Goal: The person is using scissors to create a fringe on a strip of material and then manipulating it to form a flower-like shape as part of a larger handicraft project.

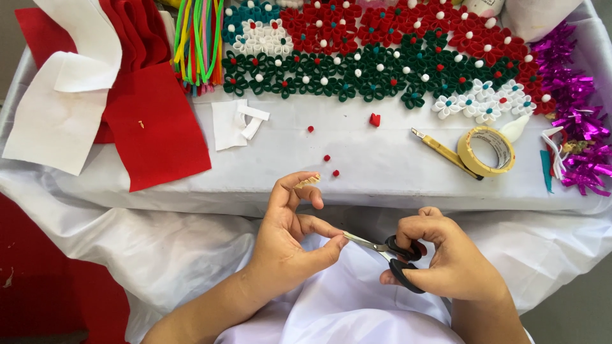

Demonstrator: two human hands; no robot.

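My right hand (446,258) grips black-handled scissors (389,250) with the blades closed and pointing left toward my left thumb. My left hand (290,236) pinches a small cream-coloured strip (307,182) between thumb and forefinger, above the scissors' tip. Both hands hover over my lap, just in front of the white-covered table (357,159). Three small red pompoms (331,164) lie on the cloth just beyond my left hand.
Rows of red, green and white felt flowers (382,57) fill the table's far side. Red felt (153,121) and white felt sheets (60,108) lie left, with pipe cleaners (199,41). A yellow utility knife (443,151), tape roll (488,150) and purple tinsel (577,114) sit right.
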